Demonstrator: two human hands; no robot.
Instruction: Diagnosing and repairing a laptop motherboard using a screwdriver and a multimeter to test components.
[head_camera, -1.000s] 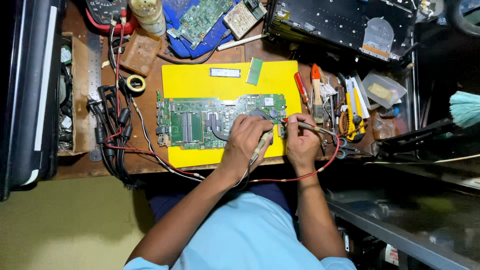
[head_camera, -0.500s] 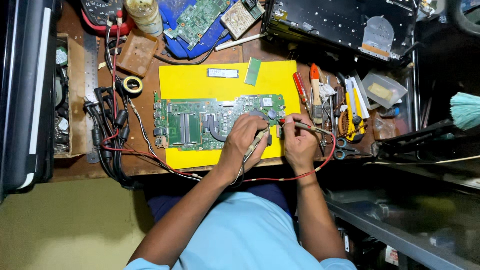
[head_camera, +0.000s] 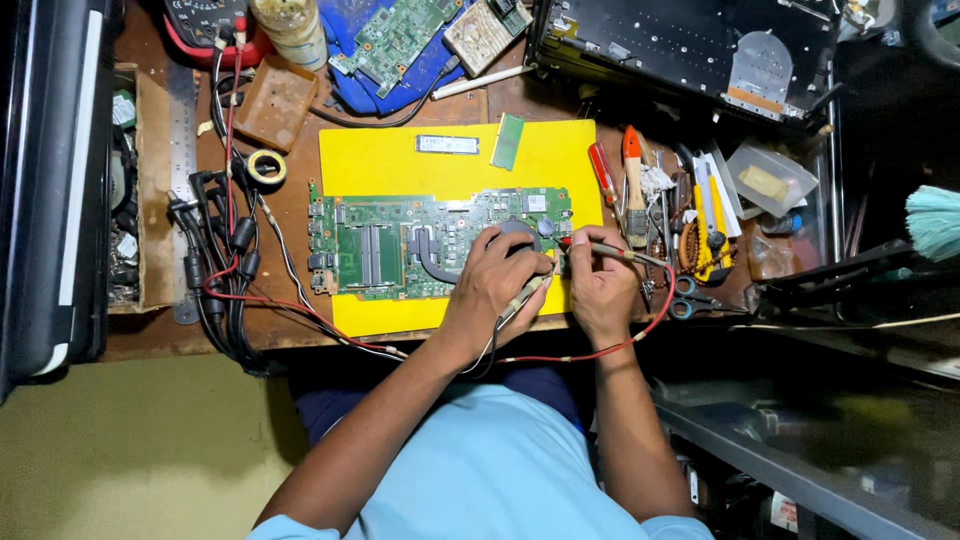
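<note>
- Green board (head_camera: 400, 245) lies flat on a yellow mat (head_camera: 400, 165), its long side running left to right, on the brown bench (head_camera: 300, 190).
- Both hands sit at the board's right end, side by side and nearly touching.
- Left hand (head_camera: 495, 285) rests on the board's lower right part, fingers curled tight round a black probe (head_camera: 522, 297) that slants out below the knuckles.
- Right hand (head_camera: 597, 290) lies just off the board's right edge, on the mat's corner, fingers pinched shut on a red-tipped probe (head_camera: 600, 249) whose tip points left onto the board's right edge.
- Red lead (head_camera: 600, 350) loops from the right hand down round the wrist and runs left along the bench edge.
- Above the board on the mat: a narrow dark stick (head_camera: 447, 144) and a small green module (head_camera: 508, 141), well apart from the hands.
- Right of the mat, near the right hand: screwdrivers (head_camera: 605, 175), a yellow cutter (head_camera: 710, 235), scissors (head_camera: 700, 295).
- Left of the mat: a tape roll (head_camera: 265, 168) and a bundle of black cables (head_camera: 215, 260).
- Far top left: a meter (head_camera: 205, 20), partly cut off.
</note>
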